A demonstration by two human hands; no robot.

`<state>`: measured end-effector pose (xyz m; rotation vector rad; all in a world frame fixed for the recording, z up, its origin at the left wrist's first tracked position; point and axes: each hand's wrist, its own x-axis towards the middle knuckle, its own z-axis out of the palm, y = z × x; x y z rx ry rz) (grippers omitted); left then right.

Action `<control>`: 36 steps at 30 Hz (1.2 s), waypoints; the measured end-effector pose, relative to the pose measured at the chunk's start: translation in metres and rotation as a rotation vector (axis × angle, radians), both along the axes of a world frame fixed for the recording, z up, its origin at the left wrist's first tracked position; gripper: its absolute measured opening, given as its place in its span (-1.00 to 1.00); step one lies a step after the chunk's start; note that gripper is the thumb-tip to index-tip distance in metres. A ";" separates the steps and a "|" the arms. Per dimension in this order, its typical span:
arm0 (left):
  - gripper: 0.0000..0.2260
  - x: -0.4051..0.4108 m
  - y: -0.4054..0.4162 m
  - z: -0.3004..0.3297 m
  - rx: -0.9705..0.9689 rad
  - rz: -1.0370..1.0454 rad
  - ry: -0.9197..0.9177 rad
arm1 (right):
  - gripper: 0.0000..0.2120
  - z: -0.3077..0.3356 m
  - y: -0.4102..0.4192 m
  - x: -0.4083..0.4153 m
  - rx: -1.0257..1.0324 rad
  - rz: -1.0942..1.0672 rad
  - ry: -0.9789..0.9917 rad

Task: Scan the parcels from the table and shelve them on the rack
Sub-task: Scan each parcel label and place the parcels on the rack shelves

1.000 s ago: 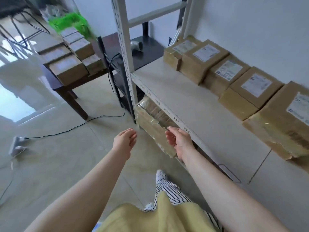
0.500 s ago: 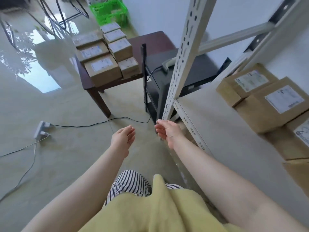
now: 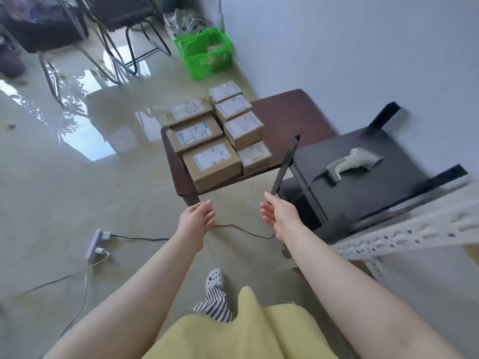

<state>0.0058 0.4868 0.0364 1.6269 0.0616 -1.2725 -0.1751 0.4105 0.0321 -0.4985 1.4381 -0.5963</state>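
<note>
Several brown cardboard parcels with white labels lie in two rows on a dark brown table (image 3: 287,117); the nearest big parcel (image 3: 212,163) sits at the front edge. A grey handheld scanner (image 3: 350,163) lies on a black stand (image 3: 368,187) to the right of the table. My left hand (image 3: 198,220) and my right hand (image 3: 278,216) hang in the air just short of the table, palms facing each other, fingers relaxed, holding nothing. The white rack's post (image 3: 404,234) crosses the right side.
A white power strip (image 3: 97,242) and black and white cables lie on the glossy floor at the left. A green basket (image 3: 204,54) stands by the wall behind the table. Black chairs (image 3: 114,27) are at the back left.
The view has swung left from the rack shelf with its parcels toward the table. Both hands have risen and reached forward toward the table, staying empty.
</note>
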 end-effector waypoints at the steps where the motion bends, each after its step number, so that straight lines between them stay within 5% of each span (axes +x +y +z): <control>1: -0.84 0.019 -0.011 0.002 0.003 -0.015 -0.018 | -0.84 0.002 -0.011 0.016 0.006 0.001 -0.009; 17: -0.39 0.150 -0.168 -0.095 0.275 -0.018 -0.017 | -0.76 -0.093 -0.168 0.143 0.256 0.030 0.158; 22: -0.25 0.172 -0.201 -0.150 0.345 -0.085 0.002 | -0.36 -0.138 -0.195 0.174 0.402 -0.029 0.149; 25: -0.19 0.177 -0.215 -0.165 0.417 -0.100 -0.005 | -0.36 -0.162 -0.200 0.186 0.436 -0.081 0.138; 27: -0.26 0.180 -0.221 -0.173 0.433 -0.129 -0.016 | -0.35 -0.170 -0.200 0.193 0.450 -0.091 0.122; 31: -0.47 0.186 -0.215 -0.179 0.434 -0.236 -0.043 | 0.10 -0.206 -0.182 0.197 0.439 -0.139 0.042; 36: -0.38 0.200 -0.205 -0.186 0.367 -0.304 -0.004 | 0.08 -0.206 -0.171 0.210 0.370 -0.203 -0.096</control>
